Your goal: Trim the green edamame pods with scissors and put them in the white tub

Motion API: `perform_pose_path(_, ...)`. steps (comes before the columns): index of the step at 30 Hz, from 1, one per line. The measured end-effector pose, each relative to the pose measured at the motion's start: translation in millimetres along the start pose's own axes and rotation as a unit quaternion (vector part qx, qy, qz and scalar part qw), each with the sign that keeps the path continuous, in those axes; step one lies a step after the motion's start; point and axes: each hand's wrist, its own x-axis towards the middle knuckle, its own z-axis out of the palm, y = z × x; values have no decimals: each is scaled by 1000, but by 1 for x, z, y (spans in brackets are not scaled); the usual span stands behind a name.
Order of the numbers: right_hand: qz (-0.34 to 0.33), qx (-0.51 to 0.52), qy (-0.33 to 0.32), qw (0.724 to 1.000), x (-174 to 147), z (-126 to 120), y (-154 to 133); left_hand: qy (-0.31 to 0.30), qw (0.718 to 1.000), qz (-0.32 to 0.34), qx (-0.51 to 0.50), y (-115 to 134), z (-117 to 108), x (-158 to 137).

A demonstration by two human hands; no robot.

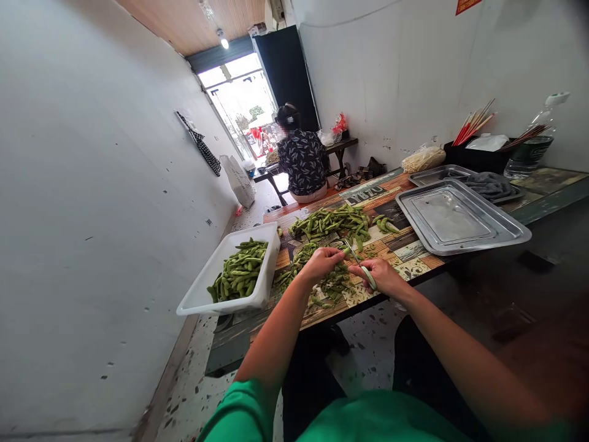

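My right hand [378, 276] is closed around the pale green handles of a pair of scissors [369, 278], whose blades point up and left. Between the fingers of my left hand [323, 263] is a green soybean pod [346, 250], with its end at the scissor blades. Beyond both hands lies a heap of soybean pods [329, 221] on the patterned table [416, 265]. Under and around my left hand are loose pods and trimmed bits [335, 285]. To the left stands a white plastic tub [196, 302] partly filled with pods [239, 270].
Metal trays [462, 218] rest on the right of the table, the rear one holding a grey cloth [490, 184]. Behind are a bag of sticks [423, 158], a black box of skewers [481, 158] and a water bottle [529, 150]. Another person [301, 162] sits further back, facing away.
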Motion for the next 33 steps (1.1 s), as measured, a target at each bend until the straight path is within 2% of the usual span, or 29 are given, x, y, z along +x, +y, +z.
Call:
perform_pose_path(5, -5, -24, 20, 1000, -3, -3, 8, -70, 996, -38, -46, 3, -2, 7)
perform_pose_path(9, 18, 18, 49, 998, -3, -14, 12, -122, 983, -85, -110, 12, -4, 19)
perform_pose_path(11, 36, 68, 80, 994, -4, -22, 12, -92, 978, -107, -151, 17, -1, 30)
perform_pose_path(13, 47, 129, 114, 984, -7, -29, 11, -16, 984, -109, -143, 21, 8, 45)
perform_pose_path(14, 49, 155, 123, 979, -8, -31, 11, 27, 989, -104, -103, 22, 13, 53)
perform_pose_path(16, 51, 185, 128, 973, -11, -34, 12, 89, 990, -95, 47, 22, 26, 69)
perform_pose_path(18, 54, 192, 123, 972, -13, -35, 15, 113, 963, -99, 225, 20, 37, 84)
perform_pose_path(20, 58, 190, 122, 972, -15, -34, 18, 118, 922, -114, 351, 18, 44, 94)
perform_pose_path(22, 62, 186, 112, 974, -16, -33, 20, 121, 899, -128, 400, 16, 47, 100)
perform_pose_path(23, 65, 183, 104, 975, -16, -33, 21, 121, 898, -130, 402, 15, 46, 101)
perform_pose_path(25, 67, 176, 83, 979, -16, -32, 21, 128, 910, -108, 378, 13, 41, 98)
perform_pose_path(28, 72, 147, 62, 985, -14, -31, 19, 140, 945, -43, 293, 10, 29, 82)
perform_pose_path(29, 75, 131, 57, 987, -13, -31, 17, 124, 961, -33, 246, 10, 26, 74)
perform_pose_path(31, 78, 95, 45, 991, -11, -30, 15, 54, 988, -35, 139, 8, 20, 58)
perform_pose_path(33, 74, 60, 31, 995, -8, -28, 12, -21, 998, -42, 48, 7, 16, 41)
